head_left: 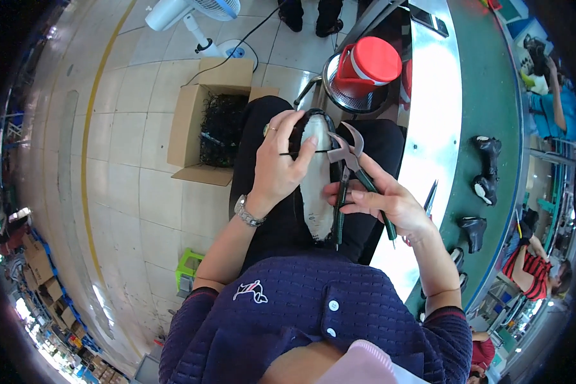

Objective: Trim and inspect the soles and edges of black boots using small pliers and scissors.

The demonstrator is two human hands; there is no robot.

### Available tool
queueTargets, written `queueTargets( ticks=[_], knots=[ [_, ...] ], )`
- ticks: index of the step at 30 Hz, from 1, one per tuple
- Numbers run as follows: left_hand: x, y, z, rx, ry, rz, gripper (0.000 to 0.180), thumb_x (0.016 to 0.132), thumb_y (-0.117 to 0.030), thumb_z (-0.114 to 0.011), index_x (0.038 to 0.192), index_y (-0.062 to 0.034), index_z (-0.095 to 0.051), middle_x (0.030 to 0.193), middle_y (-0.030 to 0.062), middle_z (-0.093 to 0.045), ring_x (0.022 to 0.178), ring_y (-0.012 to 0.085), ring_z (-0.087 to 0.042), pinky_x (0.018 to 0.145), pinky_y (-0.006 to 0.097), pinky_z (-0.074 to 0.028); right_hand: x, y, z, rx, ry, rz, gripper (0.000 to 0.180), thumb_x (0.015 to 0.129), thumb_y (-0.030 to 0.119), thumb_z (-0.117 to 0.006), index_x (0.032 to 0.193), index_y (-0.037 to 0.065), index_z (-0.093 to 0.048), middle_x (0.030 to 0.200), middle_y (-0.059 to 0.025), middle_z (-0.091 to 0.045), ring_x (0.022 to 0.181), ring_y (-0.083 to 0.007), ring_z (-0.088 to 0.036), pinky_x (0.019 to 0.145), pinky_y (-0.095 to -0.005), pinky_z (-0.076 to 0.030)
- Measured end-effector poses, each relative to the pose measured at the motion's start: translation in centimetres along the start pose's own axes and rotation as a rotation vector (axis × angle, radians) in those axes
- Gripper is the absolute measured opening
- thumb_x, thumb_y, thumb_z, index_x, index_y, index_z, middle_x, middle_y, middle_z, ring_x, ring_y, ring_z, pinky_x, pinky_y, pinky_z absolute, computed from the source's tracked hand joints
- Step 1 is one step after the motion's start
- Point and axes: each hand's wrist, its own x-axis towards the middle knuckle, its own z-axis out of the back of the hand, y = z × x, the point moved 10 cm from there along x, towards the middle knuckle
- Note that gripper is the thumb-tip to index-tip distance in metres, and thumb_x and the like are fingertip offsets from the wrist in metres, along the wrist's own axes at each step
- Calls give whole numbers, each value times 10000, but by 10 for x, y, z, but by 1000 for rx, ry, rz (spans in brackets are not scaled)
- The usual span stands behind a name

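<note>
A shoe on a last [314,185] lies sole up across my lap, its pale underside framed by dark upper material. My left hand [276,159] is closed around its left side near the far end, thumb pressed on the underside. A thin dark strip crosses the shoe by that thumb; what it belongs to I cannot make out. In my right hand [390,197] are lasting pincers [352,161] with dark green handles. Their curved jaws are spread apart at the shoe's right edge, and my fingers sit between and around the handles.
An open cardboard box [187,131] of black scraps stands on the floor to the left. Ahead, a red jug [372,64] rests on a round stool. On the right runs a metal bench edge [432,121] with a pointed tool [432,195], beside a green conveyor [477,96] carrying black shoes.
</note>
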Motion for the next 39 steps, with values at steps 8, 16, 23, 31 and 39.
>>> queueTargets(
  ticks=[8, 16, 23, 31, 39],
  knots=[
    [6, -7, 11, 8, -130, -114, 225, 874, -26, -599, 1093, -2, -644, 959, 133, -663, 804, 268, -664, 737, 314, -523, 29, 12, -10, -68, -27, -215, 625, 996, 148, -499, 1521, 172, -161, 1028, -87, -620, 991, -188, -630, 882, -342, -509],
    [6, 0, 12, -17, -126, -156, 229, 891, 8, -561, 1097, -9, -657, 1051, 158, -686, 878, 272, -690, 744, 305, -531, 33, 17, 4, -671, -124, 29, 605, 1010, 111, -455, 1530, 123, -147, 796, -30, -513, 675, -111, -543, 609, -277, -512],
    [5, -11, 6, 174, -68, -289, 298, 844, 42, -572, 1123, -16, -659, 1086, 166, -680, 977, 286, -672, 825, 343, -539, 34, 17, 12, -788, -158, 128, 606, 998, 121, -483, 1506, 35, -164, 738, -73, -577, 609, -153, -593, 601, -319, -524],
    [2, -22, -1, 354, -14, -448, 403, 742, 53, -581, 1140, -2, -614, 1121, 237, -632, 879, 300, -658, 783, 350, -549, 26, 68, -2, -1436, -137, -25, 593, 963, 89, -529, 1487, 81, -252, 665, -93, -602, 604, -170, -624, 611, -334, -523],
    [4, -31, -4, 388, -8, -484, 347, 764, 40, -571, 1109, 7, -600, 1117, 268, -623, 880, 301, -656, 751, 357, -552, 38, 78, -13, -1513, -459, 454, 718, 899, 110, -599, 1504, 132, -214, 652, -216, -628, 612, -382, -650, 566, -465, -506]
  ],
)
